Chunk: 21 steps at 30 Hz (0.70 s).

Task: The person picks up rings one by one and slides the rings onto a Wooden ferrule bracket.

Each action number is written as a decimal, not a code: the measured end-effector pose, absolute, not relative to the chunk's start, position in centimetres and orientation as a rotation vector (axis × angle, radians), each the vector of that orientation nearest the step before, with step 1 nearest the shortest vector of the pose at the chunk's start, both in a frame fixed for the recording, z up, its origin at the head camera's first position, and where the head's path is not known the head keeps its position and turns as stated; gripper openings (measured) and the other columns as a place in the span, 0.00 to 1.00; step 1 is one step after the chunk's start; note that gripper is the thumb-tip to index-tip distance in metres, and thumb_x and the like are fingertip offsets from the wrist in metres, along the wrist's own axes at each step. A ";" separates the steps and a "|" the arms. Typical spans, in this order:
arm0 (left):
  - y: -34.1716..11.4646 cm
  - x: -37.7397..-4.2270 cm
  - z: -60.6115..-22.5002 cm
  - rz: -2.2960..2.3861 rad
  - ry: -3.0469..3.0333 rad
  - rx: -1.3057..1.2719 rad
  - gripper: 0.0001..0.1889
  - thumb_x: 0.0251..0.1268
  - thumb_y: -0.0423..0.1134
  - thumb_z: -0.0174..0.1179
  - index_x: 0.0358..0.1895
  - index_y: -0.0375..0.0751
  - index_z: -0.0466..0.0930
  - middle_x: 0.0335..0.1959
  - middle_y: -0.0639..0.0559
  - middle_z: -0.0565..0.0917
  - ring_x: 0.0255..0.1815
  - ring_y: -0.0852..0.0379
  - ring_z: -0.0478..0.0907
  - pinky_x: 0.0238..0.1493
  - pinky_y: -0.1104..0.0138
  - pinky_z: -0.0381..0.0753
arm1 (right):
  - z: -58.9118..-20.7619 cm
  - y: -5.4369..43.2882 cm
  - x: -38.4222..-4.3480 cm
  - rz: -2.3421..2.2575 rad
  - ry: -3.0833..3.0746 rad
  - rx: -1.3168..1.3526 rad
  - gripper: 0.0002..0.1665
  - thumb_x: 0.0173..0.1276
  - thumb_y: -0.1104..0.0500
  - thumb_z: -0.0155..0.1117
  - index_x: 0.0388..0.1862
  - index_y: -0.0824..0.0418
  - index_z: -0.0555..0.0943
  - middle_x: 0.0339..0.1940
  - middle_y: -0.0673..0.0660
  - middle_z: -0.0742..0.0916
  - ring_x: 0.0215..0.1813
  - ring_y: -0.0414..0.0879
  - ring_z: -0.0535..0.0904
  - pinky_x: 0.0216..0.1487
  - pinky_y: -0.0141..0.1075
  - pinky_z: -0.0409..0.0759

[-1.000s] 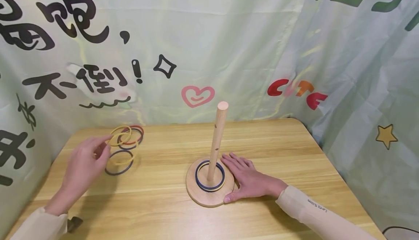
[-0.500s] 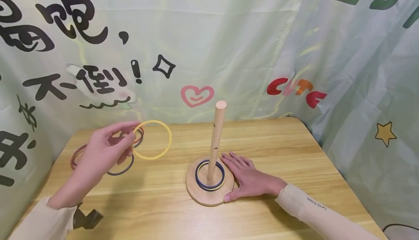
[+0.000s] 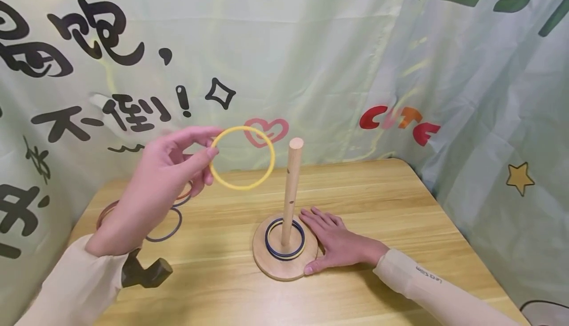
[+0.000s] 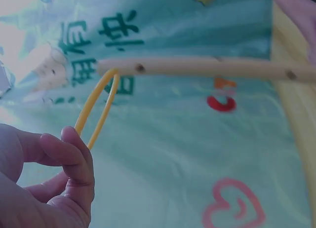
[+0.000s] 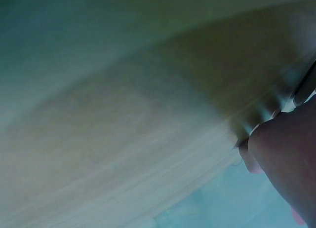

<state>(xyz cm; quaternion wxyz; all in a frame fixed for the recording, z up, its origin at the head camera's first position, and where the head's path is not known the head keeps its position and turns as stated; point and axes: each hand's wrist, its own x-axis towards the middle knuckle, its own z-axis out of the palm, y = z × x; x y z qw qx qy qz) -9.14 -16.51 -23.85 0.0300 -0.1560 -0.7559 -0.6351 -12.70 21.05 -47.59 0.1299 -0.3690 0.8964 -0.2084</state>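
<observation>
In the head view my left hand (image 3: 171, 168) pinches the left edge of a yellow ring (image 3: 242, 188) between thumb and fingers, above the table and left of a wooden peg (image 3: 292, 187). The left wrist view shows the ring (image 4: 94, 102) nearly edge-on, overlapping the peg (image 4: 197, 66). Dark blue and yellow rings (image 3: 285, 256) lie around the foot of the peg on its round wooden base (image 3: 284, 270). My right hand (image 3: 340, 247) rests at the base's right edge with fingers extended. In the right wrist view that hand (image 5: 286, 154) is dim and only partly visible.
On the table (image 3: 378, 197), a blue ring (image 3: 179, 224) and red rings (image 3: 104, 212) lie at the left, partly hidden by my left arm. A printed curtain (image 3: 320, 69) stands close behind the table and at its sides. A dark bracket (image 3: 146, 271) sticks out at my left wrist.
My left hand has picked up the yellow ring from the left pile and carried it up and right toward the peg. The right hand and base have stayed put.
</observation>
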 end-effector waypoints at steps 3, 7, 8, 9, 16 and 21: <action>-15.3 -9.0 -22.6 -2.029 -2.268 -0.534 0.19 0.79 0.39 0.69 0.69 0.45 0.85 0.42 0.36 0.82 0.25 0.48 0.79 0.20 0.67 0.76 | -47.7 21.1 -12.7 -0.601 2.605 -1.068 0.78 0.62 0.20 0.73 0.92 0.62 0.48 0.91 0.61 0.54 0.90 0.65 0.41 0.81 0.69 0.46; -13.9 -9.1 -21.5 -2.112 -2.170 -0.578 0.18 0.79 0.37 0.69 0.68 0.43 0.86 0.43 0.35 0.82 0.26 0.47 0.79 0.21 0.68 0.76 | -47.7 21.0 -12.6 -0.605 2.601 -1.053 0.78 0.62 0.20 0.72 0.92 0.61 0.47 0.92 0.59 0.53 0.90 0.63 0.40 0.81 0.69 0.45; -13.6 -9.2 -21.3 -2.134 -2.145 -0.589 0.18 0.79 0.36 0.69 0.67 0.42 0.86 0.45 0.36 0.81 0.25 0.47 0.79 0.21 0.68 0.75 | -47.6 21.0 -12.6 -0.602 2.600 -1.049 0.78 0.62 0.20 0.72 0.92 0.61 0.47 0.92 0.59 0.53 0.90 0.63 0.40 0.81 0.68 0.45; -13.3 -9.3 -21.2 -2.144 -2.130 -0.594 0.18 0.79 0.35 0.69 0.67 0.41 0.86 0.47 0.37 0.80 0.25 0.47 0.79 0.20 0.68 0.75 | -47.6 21.0 -12.6 -0.602 2.601 -1.049 0.78 0.62 0.19 0.72 0.92 0.61 0.47 0.92 0.59 0.53 0.90 0.62 0.40 0.81 0.68 0.45; -11.7 -10.3 -22.1 -2.178 -2.163 -0.619 0.18 0.80 0.31 0.65 0.68 0.41 0.85 0.47 0.37 0.79 0.24 0.50 0.79 0.21 0.68 0.75 | -47.5 21.0 -12.7 -0.590 2.615 -1.062 0.78 0.62 0.20 0.73 0.92 0.63 0.48 0.91 0.62 0.54 0.90 0.65 0.42 0.81 0.69 0.46; -11.0 -11.1 -23.9 -2.211 -2.194 -0.604 0.18 0.80 0.28 0.63 0.68 0.38 0.85 0.45 0.40 0.79 0.23 0.53 0.79 0.21 0.69 0.75 | -47.4 21.0 -12.6 -0.593 2.622 -1.071 0.77 0.63 0.21 0.73 0.91 0.64 0.50 0.91 0.64 0.56 0.89 0.67 0.43 0.80 0.70 0.48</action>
